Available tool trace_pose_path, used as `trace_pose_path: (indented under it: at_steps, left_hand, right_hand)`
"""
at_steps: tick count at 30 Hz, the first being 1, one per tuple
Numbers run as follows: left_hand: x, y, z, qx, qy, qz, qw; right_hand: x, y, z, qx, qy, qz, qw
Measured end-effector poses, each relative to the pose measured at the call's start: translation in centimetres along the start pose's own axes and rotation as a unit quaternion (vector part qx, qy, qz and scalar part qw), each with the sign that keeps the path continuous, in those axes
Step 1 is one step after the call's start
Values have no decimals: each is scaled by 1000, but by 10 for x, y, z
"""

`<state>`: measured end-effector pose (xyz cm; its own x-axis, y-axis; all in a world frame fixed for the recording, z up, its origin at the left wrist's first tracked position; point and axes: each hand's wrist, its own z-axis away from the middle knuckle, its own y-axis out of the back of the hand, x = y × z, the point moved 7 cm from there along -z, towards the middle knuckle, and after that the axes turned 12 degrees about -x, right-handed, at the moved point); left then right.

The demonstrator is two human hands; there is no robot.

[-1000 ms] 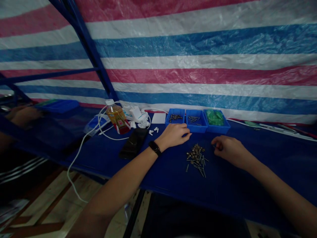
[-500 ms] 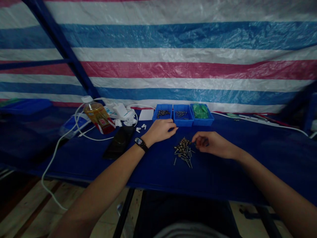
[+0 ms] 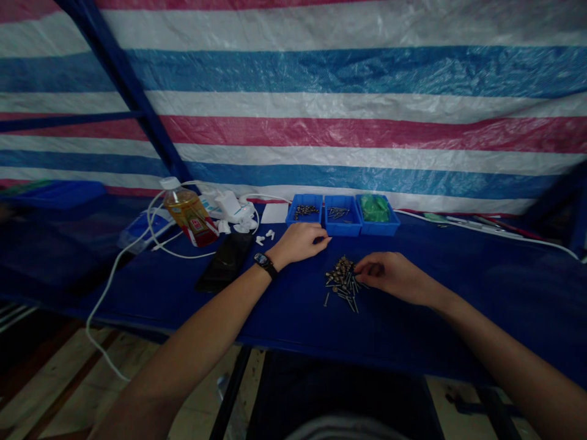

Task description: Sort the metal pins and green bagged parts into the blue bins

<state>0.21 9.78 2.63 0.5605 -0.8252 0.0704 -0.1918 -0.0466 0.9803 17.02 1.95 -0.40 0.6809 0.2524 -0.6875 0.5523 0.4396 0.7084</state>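
Note:
A loose pile of screws and nails (image 3: 342, 282) lies on the blue table cover (image 3: 458, 287). My right hand (image 3: 392, 275) rests just right of the pile, fingertips curled and pinched at its edge; what they hold is too small to make out. My left hand (image 3: 300, 240), a black watch (image 3: 265, 263) on its wrist, lies on the cover in front of three small blue bins, fingers curled loosely. The left bin (image 3: 305, 212) holds dark small parts, the middle bin (image 3: 342, 214) holds nails, the right bin (image 3: 376, 209) holds something green.
At the left stand a bottle of amber drink (image 3: 186, 211), white chargers and cables (image 3: 232, 208), white earbuds (image 3: 265, 236) and a black phone (image 3: 225, 261). A striped tarp (image 3: 321, 104) hangs behind. A blue steel post (image 3: 123, 91) slants at left. The table's front edge is near.
The view swung right, then steadied. My right hand slid left from beside the pile to touch its right edge. My left hand stayed in front of the bins.

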Motion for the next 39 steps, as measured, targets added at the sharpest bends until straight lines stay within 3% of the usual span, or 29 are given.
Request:
trace_pose_path:
  at_steps: [14, 19, 25, 28, 32, 35, 39]
  left_hand:
    - [-4, -8, -4, -28, 13, 15, 999]
    - [-6, 3, -2, 7, 14, 8, 1000]
    - [-11, 17, 3, 38, 21, 3, 999]
    - [-13, 17, 4, 34, 28, -6, 999]
    - [-25, 23, 8, 56, 59, -2, 997]
    - [-35, 29, 13, 66, 77, 11, 995]
    - [-40, 35, 18, 74, 85, 5, 994]
  right_hand:
    - [3, 8, 7, -6, -114, 102, 988]
    - [-1, 11, 6, -6, -106, 118, 987]
    - [1, 13, 9, 24, -71, 37, 996]
    - [-13, 41, 11, 102, -4, -31, 994]
    - [-41, 105, -7, 218, 85, -60, 970]
    - [-51, 143, -42, 240, 84, -44, 966]
    - [-63, 176, -74, 288, 105, -30, 951]
